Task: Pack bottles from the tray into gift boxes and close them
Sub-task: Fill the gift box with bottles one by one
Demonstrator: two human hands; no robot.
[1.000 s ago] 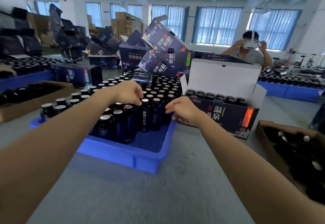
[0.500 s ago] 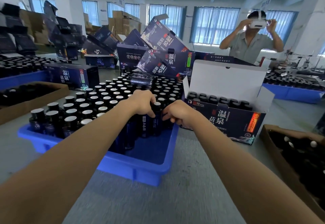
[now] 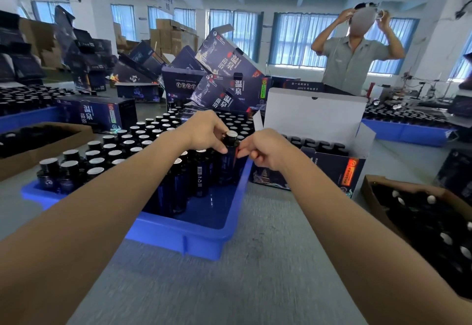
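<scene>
Both hands on one bottle, raised above its neighbours at the tray's right edge.
Left hand [image 3: 204, 130] pinches the bottle [image 3: 229, 156] below its cap; right hand [image 3: 263, 149] curls closed against its side. Half a second ago both hands sat lower among the caps; the bottle now stands proud. The tray [image 3: 178, 232] keeps a bare near right corner. Open box [image 3: 329, 169] just beside the tray's right edge, a bottle row inside, lid up. Across the table, a person [image 3: 355, 56] has both arms lifted higher than before.
</scene>
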